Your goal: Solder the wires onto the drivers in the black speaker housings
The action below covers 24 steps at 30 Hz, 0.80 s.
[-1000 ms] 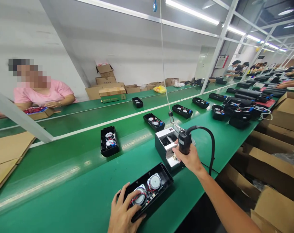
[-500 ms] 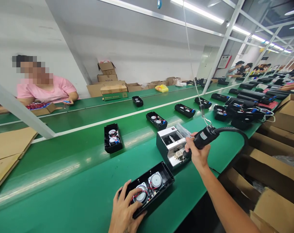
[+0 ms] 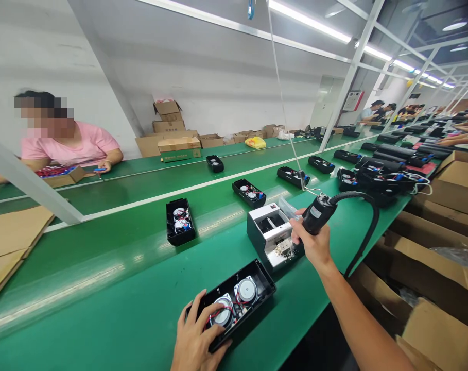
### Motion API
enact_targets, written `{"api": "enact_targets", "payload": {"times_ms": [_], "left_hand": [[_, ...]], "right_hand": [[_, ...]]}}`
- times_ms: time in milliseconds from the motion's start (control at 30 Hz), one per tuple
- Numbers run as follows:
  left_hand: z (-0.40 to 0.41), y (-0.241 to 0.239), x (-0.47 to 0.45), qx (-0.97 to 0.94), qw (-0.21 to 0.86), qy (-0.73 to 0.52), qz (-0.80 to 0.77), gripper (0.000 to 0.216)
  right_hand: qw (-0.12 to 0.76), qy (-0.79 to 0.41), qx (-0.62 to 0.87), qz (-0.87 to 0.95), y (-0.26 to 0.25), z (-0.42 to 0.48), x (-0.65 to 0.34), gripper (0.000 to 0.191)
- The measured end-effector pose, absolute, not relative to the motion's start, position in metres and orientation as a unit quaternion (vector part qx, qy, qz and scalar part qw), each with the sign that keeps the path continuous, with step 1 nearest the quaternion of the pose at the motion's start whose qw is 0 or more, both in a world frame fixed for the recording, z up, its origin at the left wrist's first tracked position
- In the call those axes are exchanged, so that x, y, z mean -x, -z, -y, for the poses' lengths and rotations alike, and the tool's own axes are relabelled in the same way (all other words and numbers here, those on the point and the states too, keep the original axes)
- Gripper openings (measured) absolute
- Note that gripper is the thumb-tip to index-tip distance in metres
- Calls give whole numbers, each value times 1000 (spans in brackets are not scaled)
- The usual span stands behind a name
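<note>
At the lower middle of the frame, the left hand grasps an open black speaker case, its fingers spread over the near end and resting on the wiring. Inside lie 2 round speaker drivers and red wires. The case sits flat on the green conveyor surface, and the spread hold looks well suited to stopping it from sliding. To its upper right, the right hand is clenched around a black corded electric screwdriver, raised off the surface. The fingers hide the tool's tip, and a thin overhead line ends at a hook beside it. The firm grip around the barrel seems good for steady control. Just left of that hand sits a white-topped housing. More open cases line the surface toward the upper right, cardboard boxes stand at the right, and a co-worker in a pink shirt sits at the upper left.
</note>
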State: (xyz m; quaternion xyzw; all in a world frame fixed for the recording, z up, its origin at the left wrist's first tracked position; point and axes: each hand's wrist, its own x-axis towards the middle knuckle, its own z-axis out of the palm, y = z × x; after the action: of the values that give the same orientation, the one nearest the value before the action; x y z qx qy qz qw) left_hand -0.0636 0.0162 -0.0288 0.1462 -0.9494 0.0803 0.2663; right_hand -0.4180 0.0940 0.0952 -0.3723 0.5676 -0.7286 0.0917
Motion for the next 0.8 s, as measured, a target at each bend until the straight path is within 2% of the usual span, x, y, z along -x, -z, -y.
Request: {"api": "enact_targets", "payload": {"times_ms": [233, 367, 433, 567, 700, 800], "left_hand": [[-20, 35, 65, -178, 277, -48, 943, 20], [-19, 42, 66, -186, 285, -47, 939, 20], [-17, 45, 66, -179, 291, -57, 938, 22], [-10, 44, 64, -160, 299, -90, 936, 25], [-2, 33, 62, -98, 287, -156, 940, 27], [1, 26, 62, -84, 283, -169, 940, 29]], "right_hand": [[121, 791, 336, -497, -107, -102, 415, 34], [-25, 869, 330, -367, -120, -90, 417, 38], [-68, 863, 322, -383, -121, -79, 423, 41], [10, 759, 363, -540, -116, -71, 435, 44], [-53, 807, 334, -485, -116, -88, 431, 35], [26, 766, 367, -527, -114, -100, 426, 28]]}}
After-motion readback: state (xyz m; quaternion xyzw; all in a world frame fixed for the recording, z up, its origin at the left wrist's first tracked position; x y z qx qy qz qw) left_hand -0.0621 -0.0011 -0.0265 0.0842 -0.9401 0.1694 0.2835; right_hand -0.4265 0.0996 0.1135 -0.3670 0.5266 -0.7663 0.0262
